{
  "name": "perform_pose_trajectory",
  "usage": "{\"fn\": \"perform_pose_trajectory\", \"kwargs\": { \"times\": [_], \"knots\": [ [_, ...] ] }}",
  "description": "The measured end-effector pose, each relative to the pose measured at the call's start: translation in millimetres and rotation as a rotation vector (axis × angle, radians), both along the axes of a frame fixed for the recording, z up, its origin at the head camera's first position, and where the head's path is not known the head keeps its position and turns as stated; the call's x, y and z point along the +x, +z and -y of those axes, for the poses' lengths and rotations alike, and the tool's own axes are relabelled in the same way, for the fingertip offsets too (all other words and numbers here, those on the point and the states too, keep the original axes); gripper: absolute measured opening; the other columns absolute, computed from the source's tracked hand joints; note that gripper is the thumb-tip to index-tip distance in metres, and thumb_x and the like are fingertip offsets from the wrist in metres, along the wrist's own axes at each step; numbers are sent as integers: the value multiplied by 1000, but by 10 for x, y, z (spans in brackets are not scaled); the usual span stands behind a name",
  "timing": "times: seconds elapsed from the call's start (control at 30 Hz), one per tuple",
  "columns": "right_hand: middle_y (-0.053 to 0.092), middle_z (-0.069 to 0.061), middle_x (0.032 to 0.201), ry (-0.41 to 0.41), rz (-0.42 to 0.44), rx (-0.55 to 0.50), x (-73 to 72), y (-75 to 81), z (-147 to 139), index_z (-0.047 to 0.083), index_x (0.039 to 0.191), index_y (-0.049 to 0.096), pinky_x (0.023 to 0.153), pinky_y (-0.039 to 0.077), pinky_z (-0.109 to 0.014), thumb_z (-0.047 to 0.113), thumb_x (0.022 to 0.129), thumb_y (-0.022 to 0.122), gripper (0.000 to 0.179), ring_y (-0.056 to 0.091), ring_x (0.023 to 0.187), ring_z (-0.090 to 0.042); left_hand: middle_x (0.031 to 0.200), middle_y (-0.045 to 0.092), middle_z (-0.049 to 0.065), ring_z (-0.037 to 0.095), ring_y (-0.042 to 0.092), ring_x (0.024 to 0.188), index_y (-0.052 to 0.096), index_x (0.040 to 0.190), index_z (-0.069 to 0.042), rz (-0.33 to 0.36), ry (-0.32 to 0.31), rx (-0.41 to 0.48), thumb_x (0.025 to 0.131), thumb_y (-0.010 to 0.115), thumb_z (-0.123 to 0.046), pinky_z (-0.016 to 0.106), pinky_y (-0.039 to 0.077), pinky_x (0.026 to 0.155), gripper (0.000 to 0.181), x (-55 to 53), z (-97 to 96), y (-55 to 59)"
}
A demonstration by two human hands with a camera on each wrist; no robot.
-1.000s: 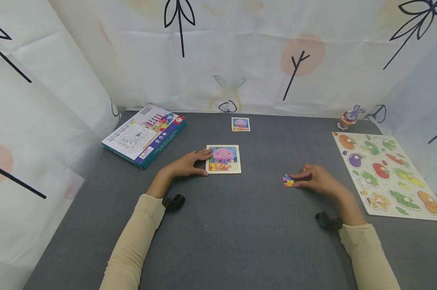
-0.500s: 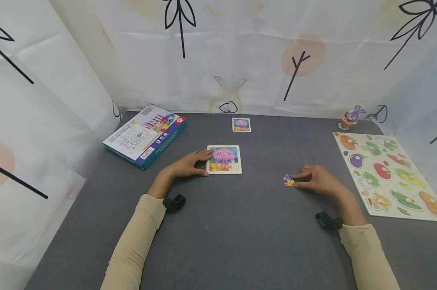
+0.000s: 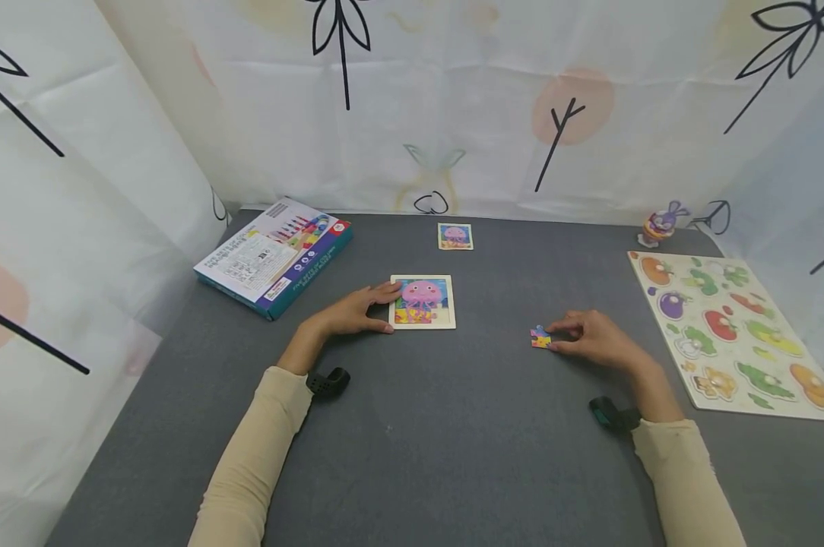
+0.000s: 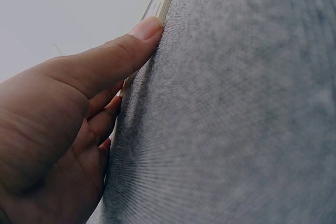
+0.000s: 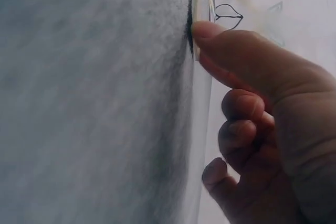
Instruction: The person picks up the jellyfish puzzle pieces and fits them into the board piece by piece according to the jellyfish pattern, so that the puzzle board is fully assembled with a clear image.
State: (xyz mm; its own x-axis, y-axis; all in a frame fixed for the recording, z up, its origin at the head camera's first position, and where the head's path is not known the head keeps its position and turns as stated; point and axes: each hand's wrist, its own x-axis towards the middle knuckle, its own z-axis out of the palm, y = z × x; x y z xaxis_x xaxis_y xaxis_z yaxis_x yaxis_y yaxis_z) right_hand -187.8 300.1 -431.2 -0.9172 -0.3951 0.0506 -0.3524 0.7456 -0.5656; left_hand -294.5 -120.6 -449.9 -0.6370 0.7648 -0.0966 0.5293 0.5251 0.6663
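Observation:
A jigsaw puzzle (image 3: 422,292) in a cream frame lies mid-table, showing a pink octopus. Its lower right has a pale gap. At the frame's left side is my left hand (image 3: 353,310), with fingertips over the edge and the thumb at the near corner. The left wrist view has that thumb (image 4: 142,32) against the frame's side. To the right, my right hand (image 3: 593,338) pinches a small multicoloured puzzle piece (image 3: 540,337) between thumb and forefinger. From the right wrist, the piece (image 5: 197,3) appears edge-on, close over the table, with the other fingers curled.
A small octopus picture card (image 3: 455,236) lies behind the puzzle. At back left is a flat box (image 3: 271,254). A vegetable peg board (image 3: 740,334) occupies the right side, with a small purple rabbit figurine (image 3: 660,224) behind it. Patterned cloth (image 3: 480,114) hangs along the back.
The right hand has shifted slightly left with the puzzle piece, which has turned a little. The left hand and the framed puzzle have stayed in place.

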Motion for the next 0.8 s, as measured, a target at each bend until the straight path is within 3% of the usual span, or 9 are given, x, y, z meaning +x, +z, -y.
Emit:
{"fn": "perform_pose_trajectory", "kwargs": {
  "times": [0.1, 0.5, 0.8],
  "knots": [
    [38, 5, 67, -17, 18, 6, -71, 37, 89, 4, 96, 72, 49, 25, -20, 14, 77, 73, 22, 30, 58, -1, 155, 17, 3, 22, 10, 144, 31, 144, -13, -3, -3, 3, 84, 66, -29, 48, 5, 116, 72, 2, 9, 4],
    [58, 0, 77, 54, 15, -6, -396, 125, 644, 5, 98, 71, 55, 34, -20, 13, 75, 74, 24, 40, 65, -9, 154, 18, 3, 21, 10, 144, 31, 144, -12, -4, -1, 8, 85, 66, -27, 46, 4, 116, 70, 10, -3, 21],
    [53, 0, 73, 128, 3, -26, -582, 98, 991, 6, 98, 72, 54, 31, -20, 15, 76, 74, 24, 38, 63, -10, 154, 18, 3, 22, 10, 144, 31, 144, -12, -11, 0, 1, 84, 66, -30, 48, 5, 116, 71, 7, -4, 24]
  ]
}}
